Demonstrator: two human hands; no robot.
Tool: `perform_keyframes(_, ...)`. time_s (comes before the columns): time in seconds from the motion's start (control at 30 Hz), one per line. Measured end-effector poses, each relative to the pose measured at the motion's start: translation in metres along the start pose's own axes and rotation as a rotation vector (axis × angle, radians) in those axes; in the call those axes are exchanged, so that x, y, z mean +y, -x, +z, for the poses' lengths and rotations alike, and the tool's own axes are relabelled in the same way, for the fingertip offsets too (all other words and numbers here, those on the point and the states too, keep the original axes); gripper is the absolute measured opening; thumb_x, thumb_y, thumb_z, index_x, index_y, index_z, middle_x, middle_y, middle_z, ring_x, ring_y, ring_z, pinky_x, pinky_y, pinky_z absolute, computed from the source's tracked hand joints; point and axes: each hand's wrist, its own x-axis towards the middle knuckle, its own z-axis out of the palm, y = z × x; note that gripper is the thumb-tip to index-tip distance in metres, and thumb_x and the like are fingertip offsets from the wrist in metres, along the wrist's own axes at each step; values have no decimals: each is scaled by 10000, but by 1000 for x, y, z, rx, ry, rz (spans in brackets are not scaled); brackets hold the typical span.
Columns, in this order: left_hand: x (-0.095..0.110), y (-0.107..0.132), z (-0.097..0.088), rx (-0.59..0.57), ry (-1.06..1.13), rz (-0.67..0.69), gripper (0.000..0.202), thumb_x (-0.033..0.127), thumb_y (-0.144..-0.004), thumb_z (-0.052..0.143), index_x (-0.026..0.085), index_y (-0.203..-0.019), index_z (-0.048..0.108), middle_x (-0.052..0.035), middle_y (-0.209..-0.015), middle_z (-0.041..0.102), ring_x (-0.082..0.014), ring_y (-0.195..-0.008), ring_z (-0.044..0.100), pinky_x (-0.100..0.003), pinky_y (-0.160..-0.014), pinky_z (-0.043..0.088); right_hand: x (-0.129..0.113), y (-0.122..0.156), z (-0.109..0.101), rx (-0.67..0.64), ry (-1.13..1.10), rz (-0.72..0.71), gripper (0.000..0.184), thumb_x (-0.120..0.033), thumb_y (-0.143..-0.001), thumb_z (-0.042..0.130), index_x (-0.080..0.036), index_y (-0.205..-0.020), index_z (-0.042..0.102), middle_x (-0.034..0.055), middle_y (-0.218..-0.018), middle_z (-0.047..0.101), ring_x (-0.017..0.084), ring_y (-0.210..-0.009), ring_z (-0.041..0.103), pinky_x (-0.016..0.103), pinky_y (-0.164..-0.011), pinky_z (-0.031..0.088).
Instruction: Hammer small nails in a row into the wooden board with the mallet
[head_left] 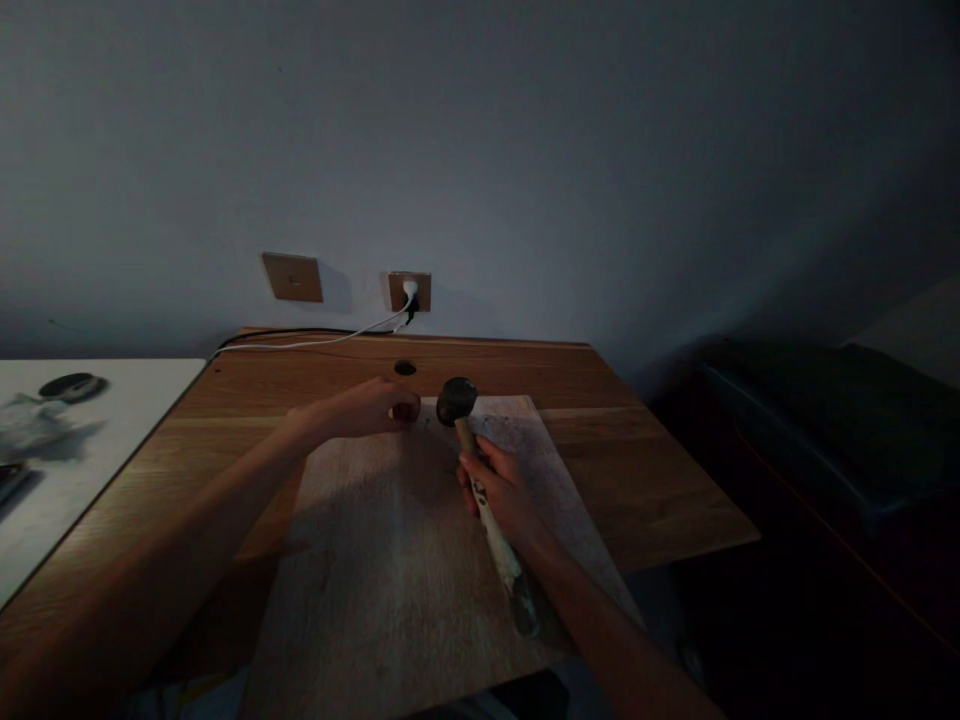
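My right hand [502, 485] is wrapped around the worn, pale wooden handle of a mallet [491, 520]. Its dark, rounded head [457, 400] is raised over the far part of a wooden board [375, 560]. To the left of that head, my left hand [379, 407] is closed at the board's far edge, thumb and fingers pinched together. Whatever may be between those fingertips is hidden or too small to name. Tiny dark marks or bits [427, 423] show on the board between the hand and the mallet, too small to identify.
The board lies on a wooden table [637, 470] against a grey wall. Behind it are a round cable hole [405, 368], a wall socket [422, 290] with plugs, and cables [315, 344]. A white surface [150, 400] at left holds a crumpled bag [34, 425] and a round dark object [71, 386].
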Motion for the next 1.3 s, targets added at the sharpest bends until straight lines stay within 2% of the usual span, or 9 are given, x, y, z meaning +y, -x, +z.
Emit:
perform_keyframes(0.17, -1, -2, 4, 6, 28, 8, 166, 121, -788, 597, 189, -857, 732, -5, -857, 749, -135, -765, 673, -206, -723, 466, -1, 0, 1, -3, -5, -1, 233, -443, -867, 593, -222, -843, 522, -77, -640, 543, 59, -361, 444, 209, -348, 299)
perform_keyframes(0.33, -4, -4, 8, 35, 103, -79, 116, 207, -770, 643, 180, -840, 732, -10, -818, 746, -151, -737, 680, -217, -690, 475, -4, 2, 3, -33, -11, 5, 253, -450, -867, 606, -220, -805, 519, -71, -640, 548, 59, -379, 459, 207, -367, 324)
perform_keyframes(0.53, -14, -2, 10, -5, 255, -116, 384, 127, -722, 595, 195, -1089, 681, -8, -884, 764, -156, -781, 702, -223, -690, 491, -6, 2, 10, -84, -59, 37, 252, -457, -843, 610, -219, -837, 528, -74, -635, 544, 60, -371, 451, 201, -357, 307)
perform_keyframes(0.63, -17, -2, 13, -1, 327, -102, 409, 155, -737, 621, 185, -1145, 651, -30, -925, 756, -163, -812, 696, -238, -724, 501, -11, -2, 13, -87, -76, 47, 244, -446, -834, 607, -218, -833, 520, -72, -646, 552, 56, -369, 453, 197, -355, 302)
perform_keyframes(0.77, -18, -2, 15, 36, 404, -74, 344, 264, -753, 685, 171, -1082, 650, -28, -941, 722, -167, -820, 660, -254, -735, 498, -19, -9, 17, -113, -76, 59, 233, -436, -826, 604, -215, -833, 531, -63, -639, 569, 63, -370, 467, 199, -354, 305)
perform_keyframes(1.07, -18, 0, 17, 105, 273, -133, 251, 242, -673, 685, 156, -909, 685, 31, -755, 647, -152, -718, 588, -237, -679, 439, -3, -9, 31, -107, -14, -4, 259, -458, -865, 598, -226, -802, 502, -71, -656, 538, 58, -389, 463, 209, -371, 335)
perform_keyframes(1.3, -18, 0, 17, 122, 314, -140, 391, 205, -636, 657, 163, -1021, 705, 20, -831, 678, -182, -776, 616, -247, -685, 450, -1, -6, 32, -104, 30, -10, 237, -445, -890, 580, -230, -826, 503, -78, -645, 534, 62, -385, 465, 206, -365, 333)
